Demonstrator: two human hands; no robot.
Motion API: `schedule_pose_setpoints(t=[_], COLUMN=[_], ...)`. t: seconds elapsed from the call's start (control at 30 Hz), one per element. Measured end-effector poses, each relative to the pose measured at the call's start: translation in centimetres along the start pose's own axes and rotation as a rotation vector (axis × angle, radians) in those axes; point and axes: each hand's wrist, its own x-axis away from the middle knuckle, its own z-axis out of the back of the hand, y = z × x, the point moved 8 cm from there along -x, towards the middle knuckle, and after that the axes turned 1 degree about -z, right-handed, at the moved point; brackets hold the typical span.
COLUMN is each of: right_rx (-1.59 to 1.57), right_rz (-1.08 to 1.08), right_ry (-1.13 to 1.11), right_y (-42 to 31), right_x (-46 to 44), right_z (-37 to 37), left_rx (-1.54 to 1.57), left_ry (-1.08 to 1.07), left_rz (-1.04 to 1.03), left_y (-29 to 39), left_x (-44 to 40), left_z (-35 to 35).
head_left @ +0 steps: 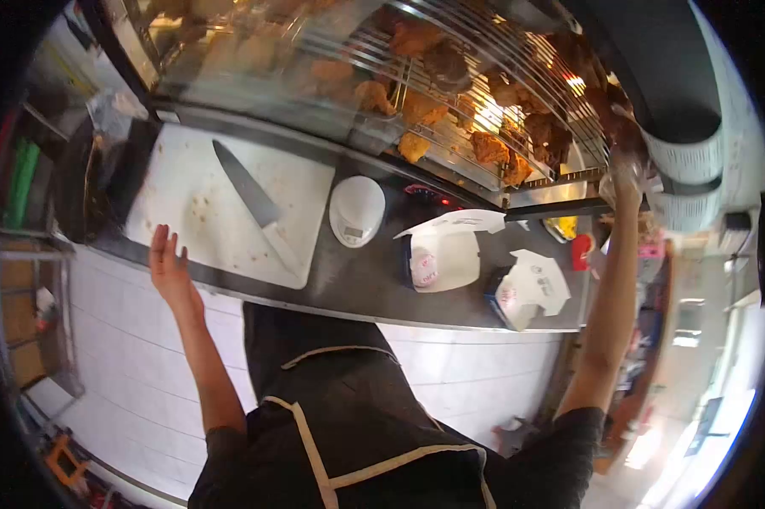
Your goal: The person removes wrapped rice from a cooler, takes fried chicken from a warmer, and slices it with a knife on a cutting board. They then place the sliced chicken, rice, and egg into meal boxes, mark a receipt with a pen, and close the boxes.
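Observation:
My left hand (170,265) is raised at the lower left corner of the white cutting board (221,212), fingers apart, holding nothing. A large knife (245,182) with a white handle lies on the board. At the upper right, my right hand (624,176) seems to be in a clear plastic glove and reaches beside the glass warming cabinet (561,199). A dark brown, blurred piece of food (613,123) is at its fingers; the grip is smeared. Browned pieces of food (488,148) lie on the cabinet's wire racks.
A white digital scale (357,208) stands right of the board. Two open paper boxes, one larger (459,259) and one smaller (539,284), each holding a small round wrapped item, stand near the counter's front edge. Stacked white cups or tubs (686,161) hang at the right.

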Motion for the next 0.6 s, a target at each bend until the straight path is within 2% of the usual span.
schedule_pose_setpoints(t=[0.13, 0.27, 0.4, 0.6], right_rx=[-0.21, -0.245, -0.292, -0.543], right_rz=[-0.276, -0.379, -0.346, -0.117], right_ry=[0.105, 0.125, 0.078, -0.133], right_y=[2.2, 3.1, 2.7, -2.5], right_x=[2.3, -1.1, -5.5, -9.6], right_z=[1.8, 1.4, 1.0, -1.5], left_rx=[0.02, 0.019, 0.062, 0.116], left_ry=[0.07, 0.062, 0.021, 0.004], left_rz=[0.104, 0.157, 0.129, 0.121], left_y=[-1.6, -3.6, -3.2, -3.8], left_x=[1.4, 2.1, 3.4, 5.9], left_z=[2.8, 4.1, 3.3, 2.7])
